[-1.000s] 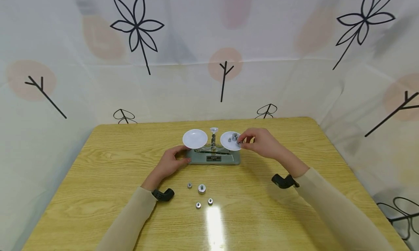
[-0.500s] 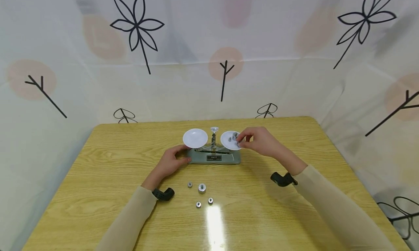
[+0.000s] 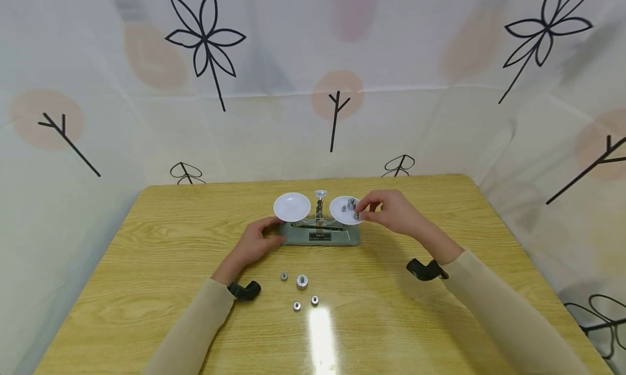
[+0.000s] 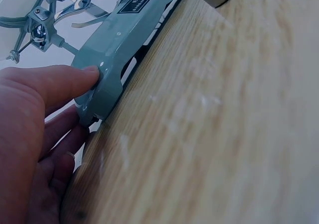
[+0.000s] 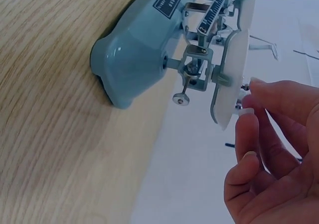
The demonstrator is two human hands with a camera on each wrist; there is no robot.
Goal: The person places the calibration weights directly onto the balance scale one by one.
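A green-based balance scale (image 3: pixel 319 237) with two white pans stands near the table's middle. My left hand (image 3: pixel 255 239) holds the left end of its base, the thumb (image 4: pixel 75 82) on top and the other fingers behind it. My right hand (image 3: pixel 391 212) is at the edge of the right pan (image 3: pixel 337 216), where thumb and forefinger pinch a small metal weight (image 3: pixel 356 216). On the same pan stand a larger weight (image 3: pixel 351 204) and a small one (image 3: pixel 344 208). The left pan (image 3: pixel 292 207) bears nothing. From the right wrist, the pan partly hides the weights.
In front of the scale several loose weights stand on the wooden table (image 3: pixel 186 244), the largest weight (image 3: pixel 302 281) among them. A patterned cloth (image 3: pixel 274 136) hangs behind the table. Both wrists wear black camera bands.
The right hand's fingertips have shifted slightly, and the small weight at them now shows more plainly on the right pan. The left hand and the scale have stayed in place.
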